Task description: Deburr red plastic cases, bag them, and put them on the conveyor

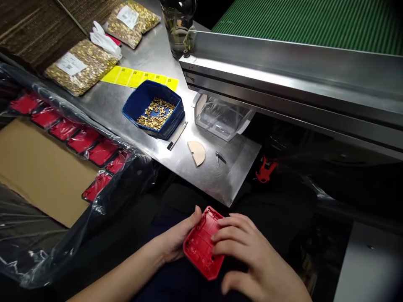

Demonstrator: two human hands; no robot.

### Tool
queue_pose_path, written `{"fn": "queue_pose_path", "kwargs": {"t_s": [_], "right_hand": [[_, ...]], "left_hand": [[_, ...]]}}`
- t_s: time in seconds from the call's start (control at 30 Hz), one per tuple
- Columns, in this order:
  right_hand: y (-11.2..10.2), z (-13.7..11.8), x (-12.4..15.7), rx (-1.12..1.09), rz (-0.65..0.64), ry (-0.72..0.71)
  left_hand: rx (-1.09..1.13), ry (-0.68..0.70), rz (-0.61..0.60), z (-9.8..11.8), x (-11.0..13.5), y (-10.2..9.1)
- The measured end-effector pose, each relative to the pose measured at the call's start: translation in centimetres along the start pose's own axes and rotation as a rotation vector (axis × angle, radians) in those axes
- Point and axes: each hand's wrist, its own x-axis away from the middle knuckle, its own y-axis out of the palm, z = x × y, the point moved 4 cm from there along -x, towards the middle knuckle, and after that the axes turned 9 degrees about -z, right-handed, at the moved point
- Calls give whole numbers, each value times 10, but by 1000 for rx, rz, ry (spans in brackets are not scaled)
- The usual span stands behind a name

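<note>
A red plastic housing shell (201,242) is tilted above my lap, its hollow inside facing up with small posts and ribs along the edges. My left hand (178,238) grips it from the left, thumb along the upper rim and fingers hidden underneath. Over the right edge of the shell reach the spread fingers of my right hand (248,247), the thumb apart; whether the fingertips touch the shell I cannot tell. On the metal table (210,180) ahead, a blue bin (134,105) holds many small brass-coloured pieces.
Beside the bin lie a pen-like tool (178,135), a pale half-disc (197,153) and a small dark blade-like item (221,157). A clear bin (217,119) sits under the green conveyor's metal rail (283,75). Left, a plastic-lined box (47,167) contains several red shells.
</note>
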Motion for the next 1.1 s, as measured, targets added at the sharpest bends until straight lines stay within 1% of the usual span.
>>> {"fn": "queue_pose_path", "kwargs": {"t_s": [0.03,0.07,0.1,0.13,0.17,0.2,0.27,0.33,0.37,0.43,0.47,0.53,0.63,0.77,0.9,1.03,1.1], "right_hand": [[0,-2,-2,91,-62,-2],[0,-2,-3,148,-79,-12],[-1,0,-3,159,-67,-26],[-1,6,-3,117,-44,-36],[0,13,-2,19,1,-31],[1,23,0,-130,66,-6],[8,48,5,-526,265,90],[22,70,9,-956,472,205],[31,78,10,-1143,553,251],[49,86,10,-1439,652,303],[55,88,9,-1552,685,317],[64,88,6,-1710,720,329],[67,85,0,-1841,699,327],[66,76,-10,-1919,628,298],[69,72,-15,-1946,602,313],[72,73,-17,-1943,568,318],[72,74,-17,-1934,573,320]], "left_hand": [[1,-7,28,0,-1,-2],[-13,-22,56,1,-3,-3],[-51,-38,85,3,-4,-3],[-120,-35,128,7,-5,-4],[-220,-13,178,12,-5,-3],[-345,31,229,19,-6,-3],[-593,141,283,34,-6,3],[-707,213,247,42,-8,10],[-706,226,219,43,-9,12],[-655,243,205,42,-11,14],[-630,254,215,41,-12,13],[-589,261,225,39,-14,12],[-514,225,177,36,-17,17],[-449,173,130,34,-20,28],[-420,185,104,32,-22,35],[-413,197,117,30,-22,35],[-422,194,126,30,-21,35]]}}
